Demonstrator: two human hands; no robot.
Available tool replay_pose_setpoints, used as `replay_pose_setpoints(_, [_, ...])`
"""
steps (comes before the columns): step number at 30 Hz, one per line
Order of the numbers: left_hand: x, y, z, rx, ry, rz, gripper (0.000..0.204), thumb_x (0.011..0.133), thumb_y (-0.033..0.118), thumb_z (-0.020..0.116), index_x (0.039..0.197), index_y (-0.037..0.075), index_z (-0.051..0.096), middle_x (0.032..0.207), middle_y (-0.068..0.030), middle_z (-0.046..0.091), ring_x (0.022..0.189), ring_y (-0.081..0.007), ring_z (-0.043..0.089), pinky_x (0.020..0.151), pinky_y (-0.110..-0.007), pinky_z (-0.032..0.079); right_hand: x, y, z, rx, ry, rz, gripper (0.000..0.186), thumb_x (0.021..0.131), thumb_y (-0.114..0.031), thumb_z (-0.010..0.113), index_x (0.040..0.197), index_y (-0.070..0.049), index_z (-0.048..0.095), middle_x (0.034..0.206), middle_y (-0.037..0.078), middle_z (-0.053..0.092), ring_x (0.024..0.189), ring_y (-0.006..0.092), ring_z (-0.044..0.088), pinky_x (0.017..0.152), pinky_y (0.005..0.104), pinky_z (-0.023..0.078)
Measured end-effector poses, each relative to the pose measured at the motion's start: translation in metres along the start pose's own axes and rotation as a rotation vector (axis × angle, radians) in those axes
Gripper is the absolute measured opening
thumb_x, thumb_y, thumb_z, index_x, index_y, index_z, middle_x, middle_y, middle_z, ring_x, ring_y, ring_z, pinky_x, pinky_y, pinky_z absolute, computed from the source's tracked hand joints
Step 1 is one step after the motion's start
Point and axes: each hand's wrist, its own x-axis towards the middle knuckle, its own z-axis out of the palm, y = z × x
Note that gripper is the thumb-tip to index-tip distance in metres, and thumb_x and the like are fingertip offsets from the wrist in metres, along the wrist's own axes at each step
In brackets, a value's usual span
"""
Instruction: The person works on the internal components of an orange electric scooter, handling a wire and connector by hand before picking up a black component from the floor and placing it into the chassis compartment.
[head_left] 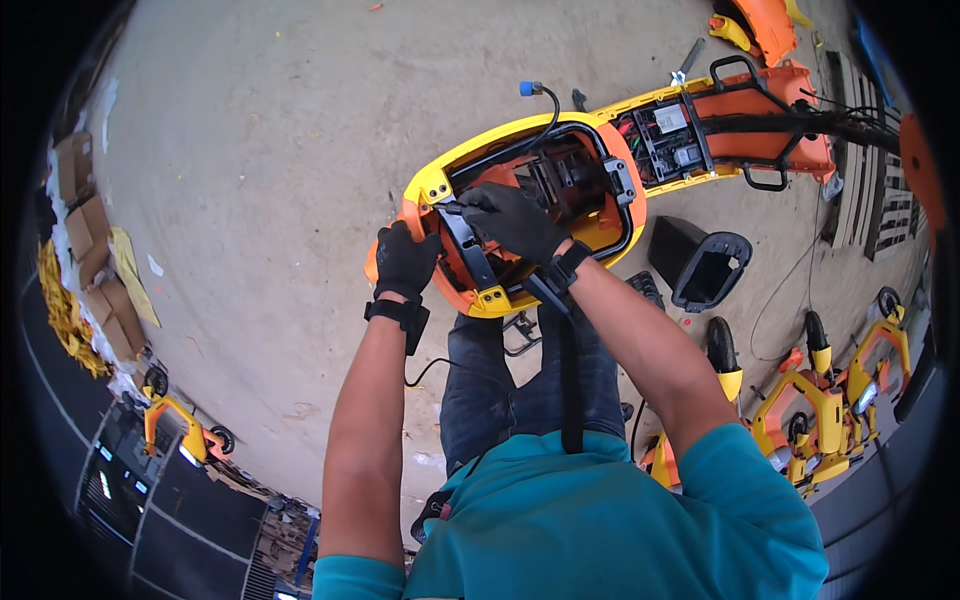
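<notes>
Before me stands a yellow and orange scooter body point(463, 150), its top opening showing a black frame and inner parts. My left hand point(405, 262), in a black glove, is closed over the orange panel point(412, 215) at the body's left end. Above the opening, my right hand point(512, 222), also gloved, grips a slim dark tool point(448, 208); its exact kind does not show. That tool points left, at the yellow corner with small holes point(433, 192). A black crossbar point(470, 250) runs beneath my right hand. Over the far rim bends a black hose with a blue end point(528, 89).
A black bucket-shaped bin point(700, 262) lies on the floor right of the body. The scooter's open rear section point(670, 130) extends right. Several yellow scooters point(800, 410) stand at lower right, another point(180, 420) at lower left. Cardboard boxes point(90, 230) line the left; a pallet point(870, 180) lies right.
</notes>
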Motion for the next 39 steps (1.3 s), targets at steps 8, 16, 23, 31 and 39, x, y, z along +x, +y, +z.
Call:
replay_pose_setpoints(8, [-0.010,-0.004,-0.018,-0.178,-0.119,-0.074,0.029,0.085,0.024,0.058,0.097,-0.001,0.062,0.070,-0.0048,0.062,0.060,-0.0105,0.056,0.057,-0.026,0.045,0.004,-0.005,-0.003,-0.068,0.074,-0.086,0.021,0.079,-0.018,0.058,0.094,-0.003,0.057,0.081,0.011,0.062,0.075,0.0204,0.062,0.068,0.0318,0.047])
replay_pose_setpoints(16, [-0.052,0.019,-0.038,-0.982,-0.018,-0.346,0.026,0.089,0.012,0.051,0.111,-0.001,0.056,0.091,-0.0086,0.062,0.076,-0.0148,0.063,0.066,-0.027,0.053,-0.033,0.004,-0.018,0.706,-0.099,0.455,0.024,0.087,-0.018,0.056,0.106,-0.004,0.054,0.089,0.005,0.061,0.078,0.0087,0.059,0.069,0.0239,0.051])
replay_pose_setpoints(23, [-0.068,0.029,-0.058,-1.032,-0.005,-0.318,0.026,0.089,0.013,0.053,0.111,0.000,0.056,0.090,-0.0073,0.062,0.074,-0.0121,0.061,0.065,-0.026,0.052,-0.047,-0.004,-0.005,0.753,-0.114,0.387,0.029,0.088,-0.013,0.052,0.115,-0.001,0.050,0.090,0.005,0.059,0.080,0.0089,0.058,0.072,0.0230,0.050])
replay_pose_setpoints(31, [-0.036,0.033,-0.038,-0.450,0.031,-0.281,0.037,0.081,0.023,0.063,0.105,-0.004,0.057,0.076,-0.0076,0.059,0.064,-0.0132,0.057,0.055,-0.026,0.045,-0.037,0.010,0.012,0.533,-0.027,0.312,0.017,0.090,-0.015,0.047,0.103,-0.004,0.054,0.086,0.001,0.055,0.075,0.0054,0.054,0.069,0.0201,0.047])
replay_pose_setpoints(39, [0.004,0.039,-0.014,-0.258,-0.160,-0.191,0.020,0.072,0.020,0.065,0.078,0.001,0.062,0.064,-0.0088,0.064,0.064,-0.0207,0.060,0.060,-0.033,0.048,-0.049,0.025,0.016,0.631,0.097,0.349,0.018,0.092,-0.019,0.047,0.100,-0.004,0.054,0.077,-0.001,0.053,0.066,0.0033,0.050,0.058,0.0201,0.045])
